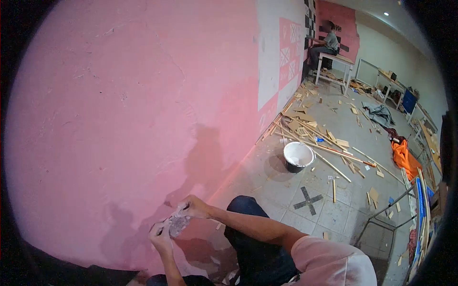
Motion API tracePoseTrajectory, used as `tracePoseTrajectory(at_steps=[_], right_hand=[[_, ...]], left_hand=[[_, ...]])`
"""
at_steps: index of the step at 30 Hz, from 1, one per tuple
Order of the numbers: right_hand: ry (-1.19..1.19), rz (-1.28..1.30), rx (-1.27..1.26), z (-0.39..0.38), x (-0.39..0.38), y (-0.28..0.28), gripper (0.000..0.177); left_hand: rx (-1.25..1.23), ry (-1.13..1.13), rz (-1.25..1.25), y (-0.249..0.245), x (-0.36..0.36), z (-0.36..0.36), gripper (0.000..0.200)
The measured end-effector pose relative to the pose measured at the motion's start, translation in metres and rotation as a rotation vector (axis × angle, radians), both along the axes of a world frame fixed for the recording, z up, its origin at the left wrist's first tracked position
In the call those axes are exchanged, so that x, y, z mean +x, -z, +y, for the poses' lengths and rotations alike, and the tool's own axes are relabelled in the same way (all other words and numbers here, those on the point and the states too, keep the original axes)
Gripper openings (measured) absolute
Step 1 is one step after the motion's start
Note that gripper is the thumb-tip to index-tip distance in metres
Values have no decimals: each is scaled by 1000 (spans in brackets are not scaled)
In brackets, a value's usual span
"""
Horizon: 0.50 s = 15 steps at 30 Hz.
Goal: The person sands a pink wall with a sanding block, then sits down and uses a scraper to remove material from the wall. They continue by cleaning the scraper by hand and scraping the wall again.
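Observation:
Close to the pink wall (119,143), my left hand (161,235) and my right hand (195,208) pinch a crumpled, see-through plastic bag (178,226) between them. The plastic looks greyish white, and what it contains, if anything, is too small to make out. My left hand grips its left edge with bent fingers. At the upper right edge, the fingers of my right hand are closed on it. Both hands are above my bent legs, and their shadows fall on the wall.
A bucket (299,157) with a white inside stands on the tiled floor, beside long wooden strips (329,151) and scraps. Black tape forms a cross (308,201). At right are a metal frame (381,221) and orange cloth (405,159). Far back, a person (329,43) sits on a table.

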State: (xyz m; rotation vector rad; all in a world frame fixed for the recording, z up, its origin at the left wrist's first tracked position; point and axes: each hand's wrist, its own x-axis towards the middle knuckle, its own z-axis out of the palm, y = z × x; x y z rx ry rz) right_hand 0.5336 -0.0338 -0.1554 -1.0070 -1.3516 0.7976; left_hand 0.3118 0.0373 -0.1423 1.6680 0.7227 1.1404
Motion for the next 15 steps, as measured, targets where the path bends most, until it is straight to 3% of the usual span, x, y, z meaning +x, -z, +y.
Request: tracePoseTrajectory(at_steps=[5,8,11,15], right_hand=[[57,35,-47,-1,-7,-8,28],[99,31,-1,-4,-9,-17,32],[78,78,-86,6,-1,-6,31],[53,95,-43,8,1,-3,32]], left_hand=[[-25,-54,29,2,1,4,15],[-157,5,-126,0,9,5,23],[-207,67,-110,-14,4,2,26],[-242,76,-112,12,-6,21,26]])
